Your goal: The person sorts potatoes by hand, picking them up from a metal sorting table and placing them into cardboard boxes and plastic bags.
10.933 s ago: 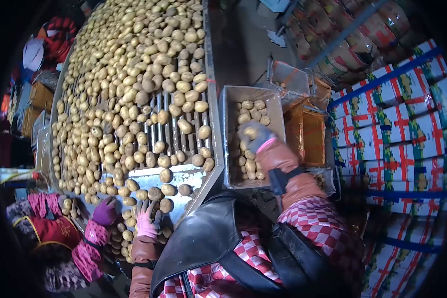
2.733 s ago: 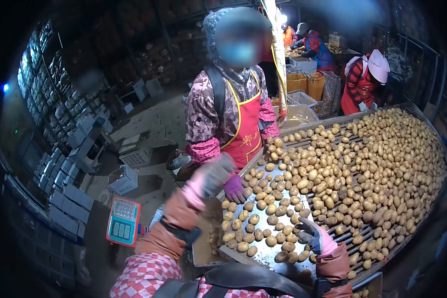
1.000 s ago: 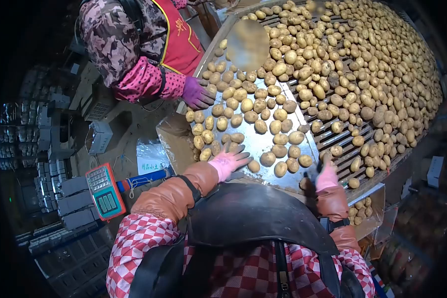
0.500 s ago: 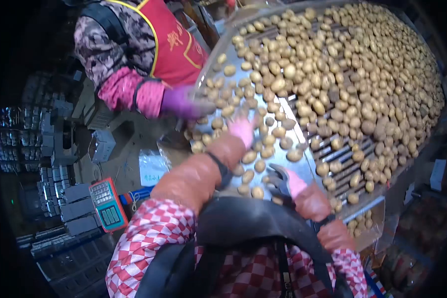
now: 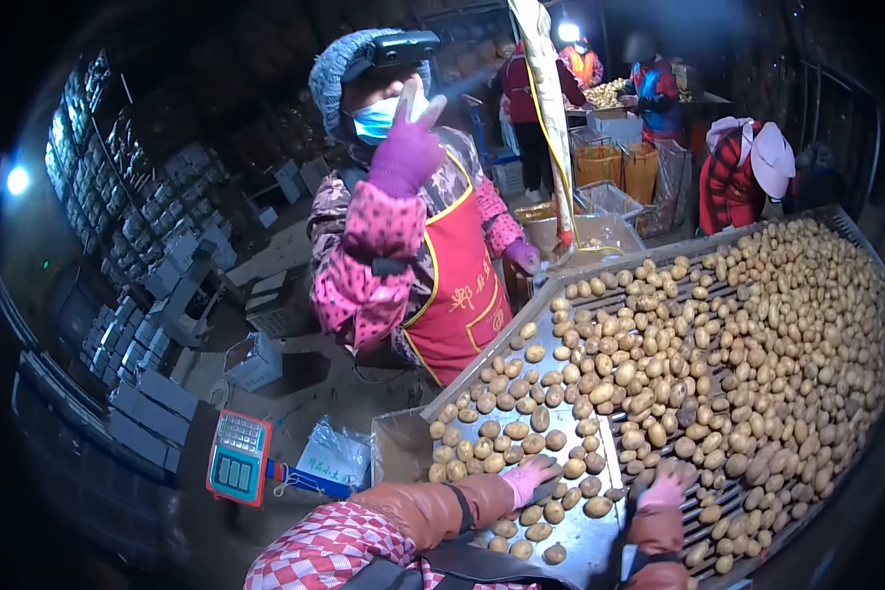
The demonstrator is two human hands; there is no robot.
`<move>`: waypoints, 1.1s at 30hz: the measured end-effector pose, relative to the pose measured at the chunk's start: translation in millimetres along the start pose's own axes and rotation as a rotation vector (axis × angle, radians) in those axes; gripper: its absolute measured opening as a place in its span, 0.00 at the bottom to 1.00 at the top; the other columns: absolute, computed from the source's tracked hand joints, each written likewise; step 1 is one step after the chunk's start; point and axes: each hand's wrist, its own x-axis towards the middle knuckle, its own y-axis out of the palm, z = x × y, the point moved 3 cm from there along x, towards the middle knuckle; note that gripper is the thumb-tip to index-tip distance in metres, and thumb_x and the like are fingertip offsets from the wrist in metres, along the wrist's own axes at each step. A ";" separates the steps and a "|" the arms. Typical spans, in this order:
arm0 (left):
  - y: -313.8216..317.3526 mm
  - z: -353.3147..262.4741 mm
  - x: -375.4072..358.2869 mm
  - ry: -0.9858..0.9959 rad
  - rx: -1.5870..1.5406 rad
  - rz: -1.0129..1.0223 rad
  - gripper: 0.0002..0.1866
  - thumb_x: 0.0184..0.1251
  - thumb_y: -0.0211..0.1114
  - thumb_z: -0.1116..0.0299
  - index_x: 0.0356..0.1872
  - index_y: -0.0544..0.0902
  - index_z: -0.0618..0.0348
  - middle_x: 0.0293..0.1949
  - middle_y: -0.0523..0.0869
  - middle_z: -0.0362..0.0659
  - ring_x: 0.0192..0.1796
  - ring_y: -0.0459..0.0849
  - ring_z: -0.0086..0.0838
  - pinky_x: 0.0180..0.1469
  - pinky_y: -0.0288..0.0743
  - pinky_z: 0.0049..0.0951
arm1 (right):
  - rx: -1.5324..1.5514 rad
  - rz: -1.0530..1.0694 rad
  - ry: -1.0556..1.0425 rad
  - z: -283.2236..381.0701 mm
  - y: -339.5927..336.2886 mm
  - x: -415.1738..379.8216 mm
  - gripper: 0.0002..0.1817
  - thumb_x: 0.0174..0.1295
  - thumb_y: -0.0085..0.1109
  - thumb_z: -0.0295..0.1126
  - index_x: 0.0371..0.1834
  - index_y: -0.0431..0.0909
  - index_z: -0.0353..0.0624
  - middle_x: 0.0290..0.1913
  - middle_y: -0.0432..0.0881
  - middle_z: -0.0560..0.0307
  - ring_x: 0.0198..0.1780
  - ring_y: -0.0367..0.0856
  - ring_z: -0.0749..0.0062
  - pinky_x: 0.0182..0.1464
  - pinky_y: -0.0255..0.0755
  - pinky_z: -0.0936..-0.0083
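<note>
My left hand (image 5: 531, 481), in a pink glove with greyish fingers, lies low over the smooth metal part of the sorting table (image 5: 585, 540). Its fingers stretch out among loose potatoes (image 5: 539, 532), and no potato shows in its grasp. Further right, my right hand (image 5: 667, 486), in a similar glove, reaches onto the slatted part at the edge of the big potato heap (image 5: 757, 364). Those fingers look spread against the potatoes, though slightly blurred. Brown sleeve covers reach up to both wrists.
Across the table's left edge stands a co-worker in a red apron (image 5: 462, 295), one purple-gloved hand (image 5: 403, 152) raised to the face. A red-framed scale (image 5: 239, 458) and a plastic bag (image 5: 332, 454) are at left. More people work behind, near crates (image 5: 600, 169).
The view has tilted up, showing the room behind. My right hand has gone from near my body onto the slatted part. The co-worker has lifted a hand from the potatoes to the face.
</note>
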 end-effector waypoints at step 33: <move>-27.9 -6.2 -27.9 -0.082 0.173 0.262 0.32 0.58 0.68 0.55 0.66 0.72 0.37 0.74 0.57 0.53 0.70 0.66 0.52 0.70 0.64 0.47 | 1.670 0.567 0.437 -39.2 74.4 -147.8 0.18 0.64 0.55 0.50 0.40 0.75 0.46 0.35 0.77 0.58 0.25 0.74 0.72 0.21 0.66 0.79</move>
